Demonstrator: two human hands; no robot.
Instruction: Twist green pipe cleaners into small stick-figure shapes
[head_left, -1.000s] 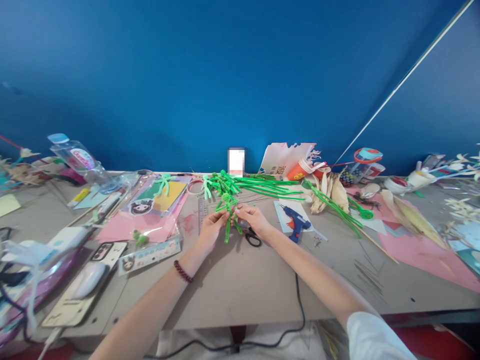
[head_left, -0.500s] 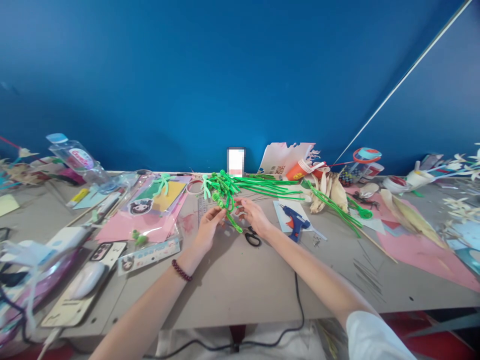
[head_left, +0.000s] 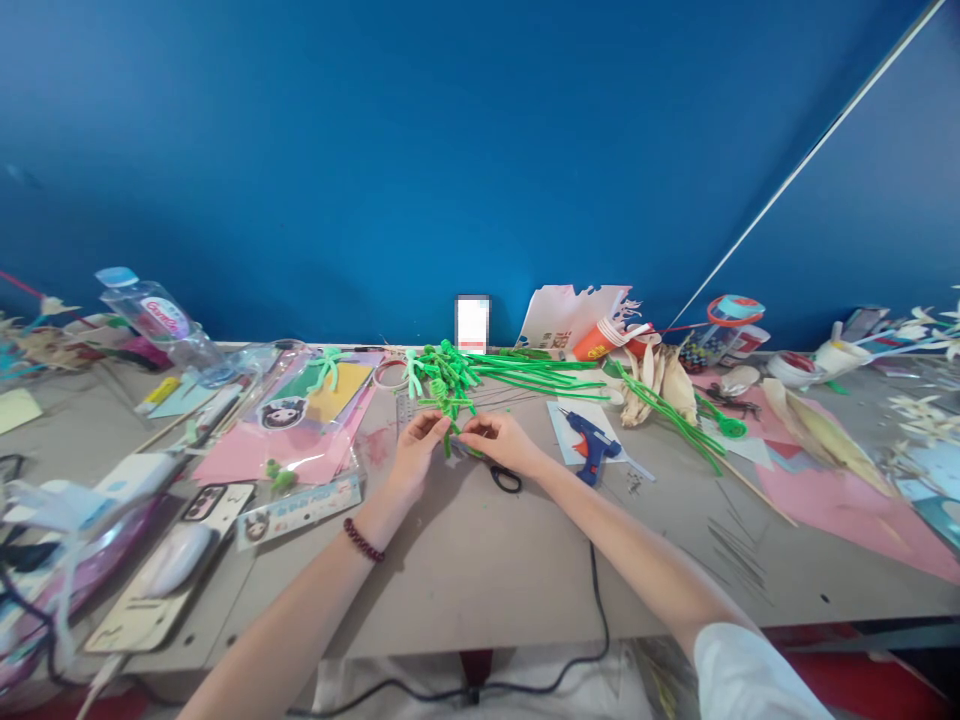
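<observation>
Both hands meet over the middle of the table, around a short green pipe cleaner (head_left: pixel 448 441). My left hand (head_left: pixel 421 447), with a dark bead bracelet on its wrist, pinches it between thumb and fingers. From the other side, my right hand (head_left: pixel 502 443) has its fingertips closed on the same green piece. Just behind the fingers lies a heap of twisted green pipe cleaners (head_left: pixel 444 368), with long straight green stems (head_left: pixel 536 376) stretching to the right. A pair of black-handled scissors (head_left: pixel 507 481) is partly hidden beneath my right hand.
A blue glue gun (head_left: pixel 598 447) rests on white paper at the right. Left of my hands are pink sheets (head_left: pixel 240 444), a packaged ruler strip (head_left: pixel 300 509) and a phone (head_left: pixel 161 600) with a white mouse-like object on it. A plastic bottle (head_left: pixel 161 318) leans at the back left.
The green piece between my hands has turned and no longer extends down to the right. My right hand has moved slightly down and left, its fingers closing in.
</observation>
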